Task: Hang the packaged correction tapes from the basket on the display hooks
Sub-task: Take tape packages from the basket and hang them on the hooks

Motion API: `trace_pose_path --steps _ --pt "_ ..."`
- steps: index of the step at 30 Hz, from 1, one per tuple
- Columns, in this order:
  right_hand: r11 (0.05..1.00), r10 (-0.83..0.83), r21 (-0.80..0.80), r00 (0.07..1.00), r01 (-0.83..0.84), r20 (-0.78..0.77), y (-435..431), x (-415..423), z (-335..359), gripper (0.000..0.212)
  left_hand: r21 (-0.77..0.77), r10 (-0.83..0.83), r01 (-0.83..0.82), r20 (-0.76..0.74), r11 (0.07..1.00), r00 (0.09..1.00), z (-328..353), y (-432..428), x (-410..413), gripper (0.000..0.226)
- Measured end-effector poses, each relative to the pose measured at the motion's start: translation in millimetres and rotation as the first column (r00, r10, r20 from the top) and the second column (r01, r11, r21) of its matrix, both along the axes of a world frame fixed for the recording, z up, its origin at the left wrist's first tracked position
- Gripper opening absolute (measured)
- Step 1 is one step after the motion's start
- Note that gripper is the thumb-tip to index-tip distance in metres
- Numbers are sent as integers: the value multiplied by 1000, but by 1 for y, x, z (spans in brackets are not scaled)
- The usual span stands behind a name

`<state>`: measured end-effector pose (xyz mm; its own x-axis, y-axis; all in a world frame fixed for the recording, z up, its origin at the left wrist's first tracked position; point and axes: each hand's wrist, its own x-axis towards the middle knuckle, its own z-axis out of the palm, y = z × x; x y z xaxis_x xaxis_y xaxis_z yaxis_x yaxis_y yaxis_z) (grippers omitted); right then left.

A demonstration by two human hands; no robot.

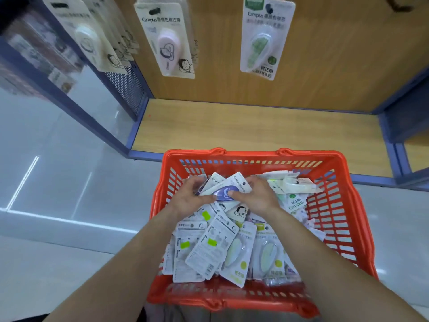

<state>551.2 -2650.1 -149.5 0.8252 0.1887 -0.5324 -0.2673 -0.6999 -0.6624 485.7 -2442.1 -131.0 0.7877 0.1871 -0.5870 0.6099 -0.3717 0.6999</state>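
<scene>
**Hands on the purple pack, hooks up and ahead**

Both hands are down in the basket (346,205) and share one grip. The left hand (192,197) curls round the left end of the purple pack (226,192). The right hand (257,197) pinches the right end, with its thumb on the clear bubble. Neither hand is loose.

The purple pack lies on top of the pile, near the far side of the basket. Its long way runs about side to side, from one hand to the other. The end with the little hang hole looks to be by the right hand, a bit farther away. I think the right hand is the better one to lift it, since it is already near the hole. The pack must turn so the hole end points up.

More packs lie loose all round and under it, so one could slide or come up with it.

Past the far rim lies the wooden shelf (232,129), bare where it shows. Above it hang the pink pack (167,46) and the green pack (261,43), well apart, with open back wall between them. A dark hook (154,10) pokes through the pink pack's top. The way from the basket up to the hooks looks open.
</scene>
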Motion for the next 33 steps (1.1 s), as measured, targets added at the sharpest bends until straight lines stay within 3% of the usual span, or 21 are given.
trace_pose_path --steps 5,8,10,12,14,19,24,31,33 --pt "964 -151 214 988 156 -37 -28 -3 14 49 -102 85 -83 21 991 996 1 2 -1 52" --pt "936 -206 296 978 191 20 -41 -3 22 48 -115 65 -61 30 991 997 4 1 1 41" --pt "919 -218 343 975 192 37 -43 -3 26 49 -101 50 -46 36 994 998 8 2 3 49" --pt "909 -206 377 978 177 37 -45 -2 29 54 -37 27 -26 54 999 998 11 1 6 41" --pt "904 -198 393 980 169 33 -47 -2 33 59 26 -1 -1 72 1000 997 13 -3 11 32" --pt "896 -215 401 976 192 13 -46 -4 36 58 172 -48 28 114 985 992 18 -20 20 37" --pt "903 -214 378 977 205 -17 -44 -7 30 51 87 -40 31 101 996 994 14 -28 26 40" --pt "884 -242 409 970 226 -13 -50 -10 26 49 145 -4 -18 156 989 988 16 -42 30 43" --pt "884 -265 399 964 246 -8 -53 -9 26 48 93 1 -13 125 996 992 15 -46 29 46"
